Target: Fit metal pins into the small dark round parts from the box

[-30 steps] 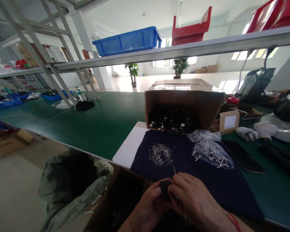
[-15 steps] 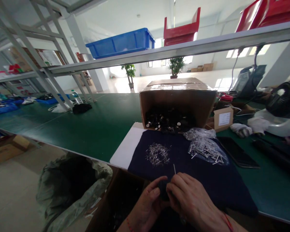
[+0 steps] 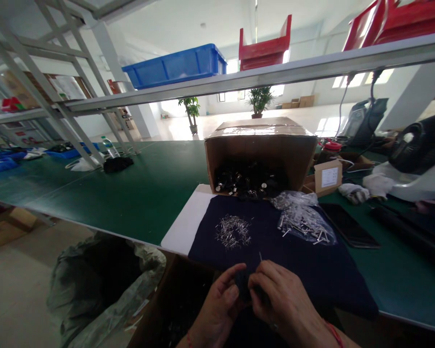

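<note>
Fingers of the left hand (image 3: 217,307) pinch a small dark piece (image 3: 241,284) against the thumb, the index finger stretched out along it, while those of the right hand (image 3: 284,299) curl tightly around a thin metal rod (image 3: 260,257), whose tip pokes out on the far side.

Beyond the hands, a cardboard box (image 3: 264,128) lies with its opening toward the near side, holding a heap of black parts (image 3: 250,179) with shiny metal bits. To its near right, a clear plastic bag (image 3: 297,200) contains loose metal pins. Farther right stands a small open carton (image 3: 328,178) with a white label. On the shelf (image 3: 232,81) sits a blue bin (image 3: 166,68), its inside out of sight. At the near left, a greenish sack (image 3: 67,285) gapes open, dark within.

The dark piece is at the near edge of the surface (image 3: 137,193), close to the navy cloth (image 3: 271,237), where a loose pile of tiny silver pins (image 3: 225,231) lies. It looks blackish-blue, and its shape is mostly hidden by the fingers.

Both forearms come in from the near side, wrists angled inward, the hands meeting at the piece.
</note>
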`<state>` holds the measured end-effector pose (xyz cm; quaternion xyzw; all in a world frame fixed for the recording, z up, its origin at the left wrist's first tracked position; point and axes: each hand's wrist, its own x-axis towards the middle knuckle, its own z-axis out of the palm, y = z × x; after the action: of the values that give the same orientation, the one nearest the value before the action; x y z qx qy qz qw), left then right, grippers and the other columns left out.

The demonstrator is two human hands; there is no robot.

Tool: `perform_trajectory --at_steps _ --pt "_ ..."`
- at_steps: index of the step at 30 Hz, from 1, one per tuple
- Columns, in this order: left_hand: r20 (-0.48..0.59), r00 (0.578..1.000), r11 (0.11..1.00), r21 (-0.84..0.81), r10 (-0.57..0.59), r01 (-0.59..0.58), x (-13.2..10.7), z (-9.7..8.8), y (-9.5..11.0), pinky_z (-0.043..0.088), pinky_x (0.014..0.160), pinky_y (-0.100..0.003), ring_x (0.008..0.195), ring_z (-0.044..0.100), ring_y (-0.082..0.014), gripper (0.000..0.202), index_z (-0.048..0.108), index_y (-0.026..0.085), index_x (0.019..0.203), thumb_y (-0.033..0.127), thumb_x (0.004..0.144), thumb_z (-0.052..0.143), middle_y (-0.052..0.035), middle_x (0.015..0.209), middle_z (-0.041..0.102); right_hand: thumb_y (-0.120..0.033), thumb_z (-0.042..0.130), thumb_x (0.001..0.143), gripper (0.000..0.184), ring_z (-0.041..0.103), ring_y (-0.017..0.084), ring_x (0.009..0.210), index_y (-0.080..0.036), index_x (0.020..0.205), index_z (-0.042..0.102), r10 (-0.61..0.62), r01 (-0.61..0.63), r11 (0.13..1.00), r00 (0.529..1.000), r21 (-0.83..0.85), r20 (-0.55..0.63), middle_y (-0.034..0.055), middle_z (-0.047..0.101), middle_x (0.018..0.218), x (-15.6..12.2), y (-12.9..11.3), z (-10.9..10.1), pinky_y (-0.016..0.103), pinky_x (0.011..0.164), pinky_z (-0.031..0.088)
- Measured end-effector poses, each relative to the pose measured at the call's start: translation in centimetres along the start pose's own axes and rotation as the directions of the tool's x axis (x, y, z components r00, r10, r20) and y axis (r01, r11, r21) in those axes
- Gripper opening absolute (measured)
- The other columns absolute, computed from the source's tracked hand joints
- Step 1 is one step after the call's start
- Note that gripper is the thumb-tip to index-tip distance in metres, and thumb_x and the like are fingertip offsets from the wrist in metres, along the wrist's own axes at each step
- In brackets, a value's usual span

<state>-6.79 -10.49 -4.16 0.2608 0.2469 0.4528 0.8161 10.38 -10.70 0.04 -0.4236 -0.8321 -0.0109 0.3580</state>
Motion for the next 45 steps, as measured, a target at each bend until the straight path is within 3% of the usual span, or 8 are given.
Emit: perform_trajectory --at_steps 5,11,15,25,29,34,39,45 --pt "-0.029 0.999 0.997 0.078 0.027 -0.024 0.1 -0.4 0.0 0.05 0.09 -0.029 0.098 0.068 -0.0193 0.054 0.07 0.025 0.122 0.034 0.071 0.087 -0.0073 0.11 0.074 -0.005 0.05 0.082 0.019 0.051 0.015 0.062 -0.022 0.077 0.056 -0.023 0.021 0.998 0.999 -0.067 -0.026 0.0003 0.056 0.07 -0.3 0.1 0.3 0.029 0.057 0.036" --pt "0.0 0.997 0.976 0.203 0.079 -0.078 0.0 -0.5 0.0 0.046 0.101 -0.034 0.112 0.064 -0.0245 0.056 0.069 0.025 0.124 0.039 0.072 0.085 -0.0086 0.117 0.072 -0.005 0.052 0.079 0.018 0.056 0.014 0.062 -0.022 0.082 0.059 0.068 -0.067 0.984 0.998 0.164 -0.003 0.0009 0.059 0.073 0.1 -0.5 -0.6 0.024 0.053 0.039" --pt "0.019 0.985 0.948 0.268 0.174 -0.173 -0.1 -0.9 -0.4 0.042 0.108 -0.04 0.122 0.06 -0.0296 0.055 0.066 0.024 0.126 0.038 0.075 0.082 -0.0113 0.127 0.069 -0.006 0.051 0.082 0.018 0.059 0.015 0.062 -0.022 0.083 0.06 0.109 -0.104 0.983 0.994 0.149 -0.024 0.0023 0.061 0.074 -0.4 -1.0 -0.6 0.024 0.053 0.043" --pt "0.002 0.96 0.932 0.238 0.279 -0.272 -0.1 0.8 -0.5 0.039 0.111 -0.047 0.124 0.058 -0.0332 0.05 0.064 0.025 0.12 0.038 0.075 0.083 -0.0123 0.129 0.067 -0.017 0.06 0.09 0.016 0.064 0.014 0.068 -0.024 0.103 0.057 0.318 -0.29 0.896 0.948 0.337 -0.03 0.0017 0.06 0.085 -3.6 -2.4 1.1 0.022 0.06 0.054" --pt "0.019 0.968 0.947 0.205 0.25 -0.249 -0.3 1.4 -0.3 0.039 0.111 -0.046 0.126 0.056 -0.0333 0.055 0.064 0.026 0.12 0.036 0.07 0.086 -0.0119 0.131 0.065 -0.009 0.056 0.088 0.02 0.062 0.015 0.067 -0.023 0.103 0.056 0.223 -0.19 0.952 0.968 0.24 -0.115 0.0023 0.06 0.083 -3.8 -1.8 1.2 0.023 0.057 0.052" --pt "0.002 0.998 0.969 0.239 0.07 -0.069 -0.4 2.2 1.2 0.047 0.098 -0.034 0.111 0.062 -0.0248 0.065 0.062 0.023 0.129 0.037 0.07 0.086 -0.0108 0.122 0.067 -0.004 0.052 0.091 0.019 0.058 0.016 0.062 -0.018 0.102 0.058 -0.036 0.031 0.999 0.971 -0.026 -0.236 0.0029 0.062 0.075 -3.4 -1.0 -0.2 0.027 0.055 0.045" --pt "0.044 0.99 0.919 0.381 -0.131 0.104 0.9 3.0 1.9 0.047 0.061 -0.022 0.071 0.056 -0.0118 0.041 0.071 0.013 0.101 0.031 0.068 0.088 -0.0049 0.088 0.065 -0.012 0.034 0.102 0.03 0.057 0.018 0.064 -0.014 0.104 0.064 -0.191 0.185 0.966 0.981 -0.181 -0.015 0.0054 0.065 0.077 -3.8 -0.3 -2.2 0.033 0.06 0.044" --pt "0.02 0.998 0.914 0.402 -0.065 0.051 2.3 3.3 1.5 0.046 0.06 -0.023 0.067 0.054 -0.0106 0.036 0.064 0.013 0.084 0.033 0.067 0.088 -0.0005 0.074 0.06 -0.011 0.035 0.102 0.034 0.057 0.02 0.075 -0.007 0.127 0.059 -0.283 0.28 0.934 0.959 -0.222 0.019 0.0089 0.065 0.088 -4.1 3.9 -2.9 0.034 0.071 0.045"
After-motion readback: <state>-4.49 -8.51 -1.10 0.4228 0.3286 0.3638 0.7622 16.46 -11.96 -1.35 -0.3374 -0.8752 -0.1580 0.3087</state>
